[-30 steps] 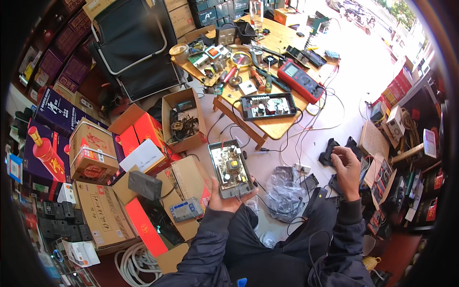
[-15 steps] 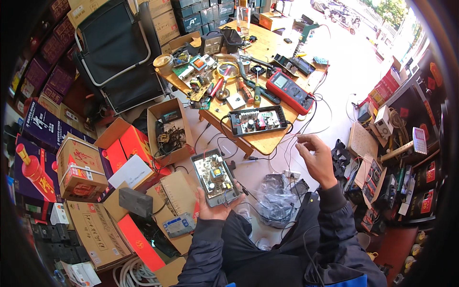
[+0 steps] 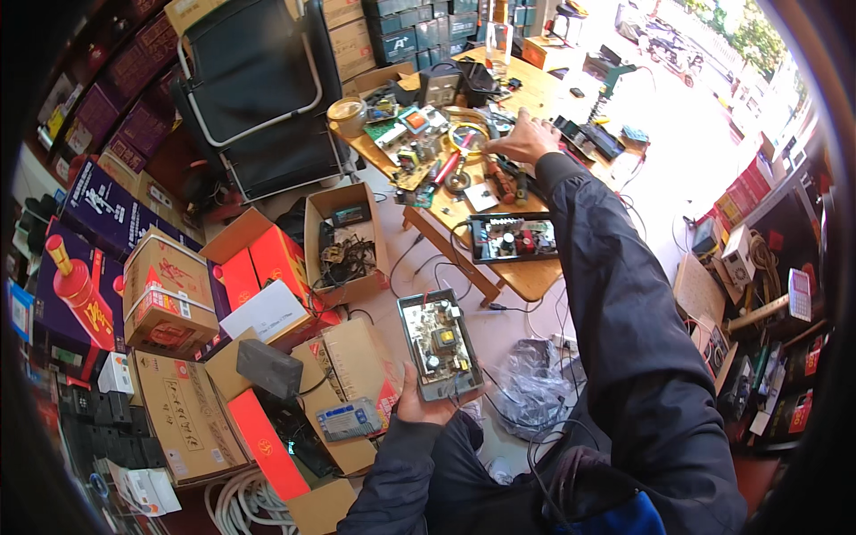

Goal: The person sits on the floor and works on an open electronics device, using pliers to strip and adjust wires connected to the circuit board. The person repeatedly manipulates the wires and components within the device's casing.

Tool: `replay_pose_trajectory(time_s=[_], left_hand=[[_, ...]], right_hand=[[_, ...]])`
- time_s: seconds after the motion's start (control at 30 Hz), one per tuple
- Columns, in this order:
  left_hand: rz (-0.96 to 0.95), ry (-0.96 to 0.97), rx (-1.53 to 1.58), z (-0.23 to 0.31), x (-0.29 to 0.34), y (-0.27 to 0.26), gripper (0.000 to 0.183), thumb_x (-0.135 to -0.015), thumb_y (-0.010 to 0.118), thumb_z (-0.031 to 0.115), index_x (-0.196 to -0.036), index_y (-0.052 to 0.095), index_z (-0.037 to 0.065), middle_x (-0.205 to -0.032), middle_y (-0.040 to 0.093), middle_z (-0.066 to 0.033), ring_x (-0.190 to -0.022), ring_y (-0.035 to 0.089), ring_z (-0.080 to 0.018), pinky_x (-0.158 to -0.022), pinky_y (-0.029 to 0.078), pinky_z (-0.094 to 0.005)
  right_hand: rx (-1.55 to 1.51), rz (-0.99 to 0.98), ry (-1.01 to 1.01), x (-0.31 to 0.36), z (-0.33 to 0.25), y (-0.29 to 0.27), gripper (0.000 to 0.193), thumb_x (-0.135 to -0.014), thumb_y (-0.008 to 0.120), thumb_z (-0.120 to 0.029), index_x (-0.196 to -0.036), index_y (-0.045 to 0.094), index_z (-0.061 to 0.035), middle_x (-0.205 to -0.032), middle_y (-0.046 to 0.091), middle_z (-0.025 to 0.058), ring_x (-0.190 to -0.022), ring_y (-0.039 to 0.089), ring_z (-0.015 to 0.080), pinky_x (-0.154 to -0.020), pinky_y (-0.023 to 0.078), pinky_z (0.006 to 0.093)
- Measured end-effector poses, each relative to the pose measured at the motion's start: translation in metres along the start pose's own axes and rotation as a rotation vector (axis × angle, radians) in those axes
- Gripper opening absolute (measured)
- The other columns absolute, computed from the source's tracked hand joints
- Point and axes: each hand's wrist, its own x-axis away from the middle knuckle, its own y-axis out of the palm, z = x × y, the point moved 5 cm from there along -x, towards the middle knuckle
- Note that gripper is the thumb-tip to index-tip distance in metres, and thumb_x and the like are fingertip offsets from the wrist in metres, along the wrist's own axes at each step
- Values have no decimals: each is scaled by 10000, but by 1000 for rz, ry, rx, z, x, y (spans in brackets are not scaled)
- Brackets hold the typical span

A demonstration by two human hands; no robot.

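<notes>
My left hand (image 3: 417,403) supports a charger circuit board in an open dark casing (image 3: 437,340), its fingers under the lower end and the components facing up. Wires trail from that end. My right hand (image 3: 528,139) is stretched over the wooden table, thumb and fingers apart, with nothing visible in it. It hovers near a yellow-rimmed magnifying glass (image 3: 467,136) and screwdrivers (image 3: 504,183); contact with anything there I cannot tell. A second opened charger (image 3: 514,237) lies at the table's near edge, partly behind my right sleeve. That arm largely hides the red multimeter.
Loose boards and parts crowd the wooden table (image 3: 437,217). A carton of cables (image 3: 343,241) and other boxes (image 3: 183,406) fill the left floor. A clear plastic bag (image 3: 532,385) lies by my legs. A black chair (image 3: 259,98) stands far left; electrical items (image 3: 744,250) line the right.
My right hand has moved forward from beside the table to above its tools, its arm now covering the multimeter. The view has turned right; my left hand still holds the charger board.
</notes>
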Motion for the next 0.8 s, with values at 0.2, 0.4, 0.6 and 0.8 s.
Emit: replay_pose_trajectory(time_s=[0.2,0.4,0.6,0.8], left_hand=[[-3,17,17,7,4,-1,1095,-884,597,780,-1620,277,34,-1530,469,-261,-1405,495,-426,-1163,414,-651],[-75,30,44,7,3,1,932,-956,535,728,-1597,352,77,-1504,532,-228,-1400,515,-406,-1159,406,-664],[-95,52,2,6,7,2,904,-940,595,702,-1587,380,108,-1484,566,-167,-1367,551,-381,-1126,432,-666],[-89,39,-47,-7,18,-1,856,-952,617,671,-1568,403,116,-1448,596,-147,-1277,619,-373,-1078,485,-645]], right_hand=[[1,106,-36,-4,-8,-1,1004,-678,816,-589,-1369,553,90,-1380,551,301,-1338,524,441,-1141,374,502],[-141,218,-147,34,-6,-31,691,-737,789,-377,-1159,630,146,-1250,570,365,-1115,646,491,-999,536,473],[-784,63,-169,162,35,-63,465,-781,682,-211,-1135,651,89,-999,668,158,-919,616,210,-829,499,329],[-888,-107,-98,362,66,-49,260,-836,630,-78,-1076,591,13,-856,549,17,-776,510,109,-720,449,270]])
